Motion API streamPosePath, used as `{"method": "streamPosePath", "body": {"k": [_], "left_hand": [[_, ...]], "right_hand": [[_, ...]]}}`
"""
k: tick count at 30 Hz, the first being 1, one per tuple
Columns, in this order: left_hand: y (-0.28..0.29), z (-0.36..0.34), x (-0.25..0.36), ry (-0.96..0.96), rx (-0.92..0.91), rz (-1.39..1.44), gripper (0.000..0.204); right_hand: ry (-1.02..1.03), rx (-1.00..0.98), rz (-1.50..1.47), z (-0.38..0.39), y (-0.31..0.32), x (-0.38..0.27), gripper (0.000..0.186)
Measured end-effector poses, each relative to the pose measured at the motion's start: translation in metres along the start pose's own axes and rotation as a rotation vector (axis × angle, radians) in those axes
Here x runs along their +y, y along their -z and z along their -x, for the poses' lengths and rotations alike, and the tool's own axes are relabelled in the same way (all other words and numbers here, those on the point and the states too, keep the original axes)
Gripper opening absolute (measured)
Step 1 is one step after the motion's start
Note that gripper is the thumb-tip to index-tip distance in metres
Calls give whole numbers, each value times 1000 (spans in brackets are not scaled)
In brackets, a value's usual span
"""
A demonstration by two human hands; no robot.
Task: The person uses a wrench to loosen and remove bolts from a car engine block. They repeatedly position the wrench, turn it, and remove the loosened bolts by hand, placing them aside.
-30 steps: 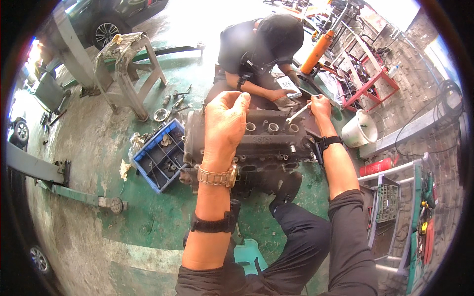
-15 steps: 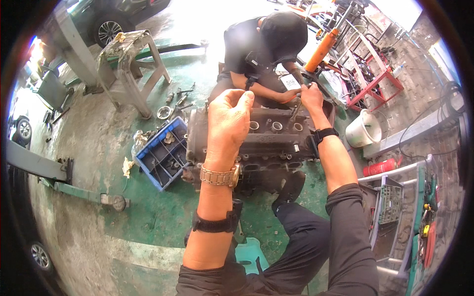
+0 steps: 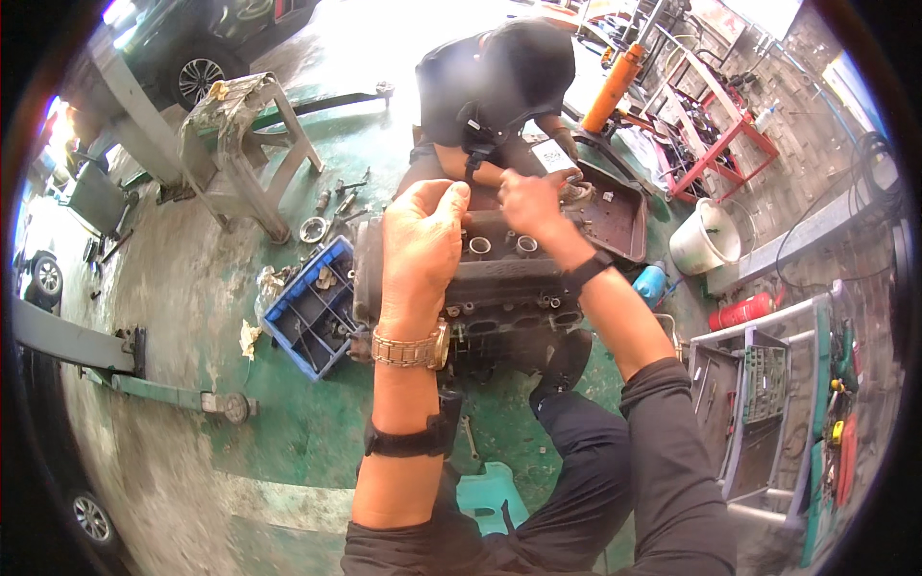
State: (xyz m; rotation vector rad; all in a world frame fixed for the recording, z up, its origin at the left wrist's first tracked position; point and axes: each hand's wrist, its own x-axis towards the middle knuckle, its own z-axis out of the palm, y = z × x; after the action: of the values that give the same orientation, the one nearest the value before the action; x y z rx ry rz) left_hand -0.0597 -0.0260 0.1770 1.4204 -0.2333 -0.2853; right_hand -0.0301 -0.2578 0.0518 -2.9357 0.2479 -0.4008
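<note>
A dark, greasy engine [image 3: 490, 278] stands in front of me, with round spark-plug openings along its top cover. My left hand [image 3: 423, 240] is raised over the engine's left part, thumb and curled fingers closed in a pinch; whatever they hold is hidden. Above the far edge of the cover, my right hand [image 3: 533, 204] is closed too, slightly smeared by motion, and I cannot make out anything in it. Across the engine a co-worker [image 3: 495, 86] in black bends over, and that person's gloved hand [image 3: 574, 185] is close to my right hand.
A blue divided parts tray [image 3: 305, 305] lies left of the engine, beyond it a worn stool [image 3: 252, 144]. To the right are a brown drip pan [image 3: 615, 216], a white bucket [image 3: 706, 238], a fire extinguisher [image 3: 744, 310] and a tool cart [image 3: 759, 413]. A turquoise stool [image 3: 492, 494] is below.
My right hand has moved left from the engine's right end towards my left hand. The left hand keeps its pinch. The pan at the right shows more fully now.
</note>
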Motion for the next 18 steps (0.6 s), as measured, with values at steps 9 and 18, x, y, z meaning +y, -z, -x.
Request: {"method": "streamPosePath", "body": {"k": [9,18], "left_hand": [[7,2,0,-13,-22,14,26],[3,5,3,-1,-5,2,22]], "right_hand": [[199,59,-169,134,12,-15,15],[-363,218,-987,172,29,56,14]]}}
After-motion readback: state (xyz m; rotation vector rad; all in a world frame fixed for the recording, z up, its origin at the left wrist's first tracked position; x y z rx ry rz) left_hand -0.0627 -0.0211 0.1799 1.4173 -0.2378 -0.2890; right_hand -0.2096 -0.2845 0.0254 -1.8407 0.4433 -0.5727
